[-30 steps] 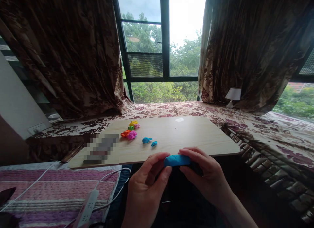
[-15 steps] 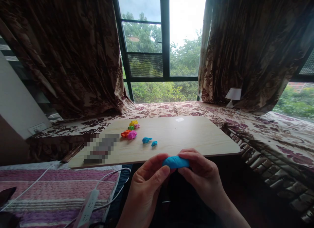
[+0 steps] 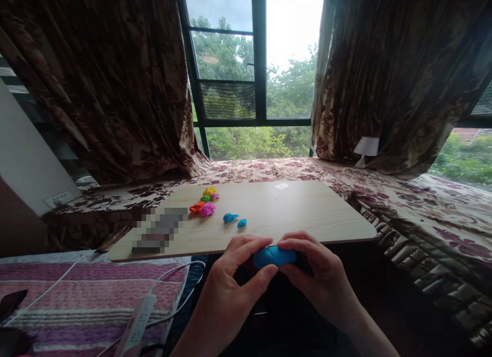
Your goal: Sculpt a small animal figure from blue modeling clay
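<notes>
A lump of blue modelling clay (image 3: 273, 256) is held between both hands, just off the near edge of the table. My left hand (image 3: 239, 280) is closed on its left end, fingers over the top and thumb against the near side. On the right end, my right hand (image 3: 317, 269) pinches the clay between fingers and thumb. Two smaller pieces lie on the table beyond: a blue clay piece with a pointed end (image 3: 230, 218) and a little blue clay piece (image 3: 242, 223).
The pale wooden table (image 3: 292, 213) carries orange clay (image 3: 197, 207), magenta clay (image 3: 208, 209), green clay (image 3: 206, 198) and yellow clay (image 3: 209, 191). A pixelated dark object (image 3: 159, 231) lies at the left. Below it, a power strip (image 3: 136, 323) rests on a striped quilt (image 3: 88, 290).
My left fingers have shifted right and over the top of the blue clay, with the thumb further along its near side. The lump looks shorter and creased. My right hand has barely moved.
</notes>
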Action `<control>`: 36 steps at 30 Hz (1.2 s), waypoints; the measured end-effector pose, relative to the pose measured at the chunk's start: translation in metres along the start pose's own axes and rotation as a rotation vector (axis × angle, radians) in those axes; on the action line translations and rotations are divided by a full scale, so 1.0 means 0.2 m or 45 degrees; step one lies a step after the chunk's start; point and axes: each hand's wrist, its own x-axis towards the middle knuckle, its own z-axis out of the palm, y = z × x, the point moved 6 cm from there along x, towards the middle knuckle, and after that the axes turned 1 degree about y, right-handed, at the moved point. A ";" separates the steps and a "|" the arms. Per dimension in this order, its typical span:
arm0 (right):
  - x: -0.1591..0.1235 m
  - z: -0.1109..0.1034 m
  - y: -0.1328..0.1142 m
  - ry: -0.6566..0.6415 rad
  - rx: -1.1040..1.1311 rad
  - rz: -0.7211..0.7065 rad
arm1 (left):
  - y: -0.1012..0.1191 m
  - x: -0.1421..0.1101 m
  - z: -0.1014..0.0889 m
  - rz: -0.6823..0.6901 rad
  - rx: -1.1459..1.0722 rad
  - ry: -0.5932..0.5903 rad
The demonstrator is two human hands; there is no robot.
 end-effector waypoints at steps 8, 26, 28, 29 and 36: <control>0.00 0.00 0.01 0.005 0.031 0.024 | -0.01 0.00 0.00 -0.002 -0.001 0.016; 0.03 -0.03 -0.01 -0.100 -0.017 0.074 | -0.01 0.00 -0.03 0.010 -0.068 0.032; 0.03 -0.03 -0.01 -0.090 -0.017 0.073 | -0.01 0.00 -0.03 0.010 -0.084 0.044; 0.03 -0.02 -0.01 -0.088 -0.018 0.076 | -0.02 0.00 -0.02 0.005 -0.093 0.051; 0.02 -0.06 0.02 0.034 -0.031 0.054 | -0.10 0.00 -0.03 -0.181 -0.096 0.170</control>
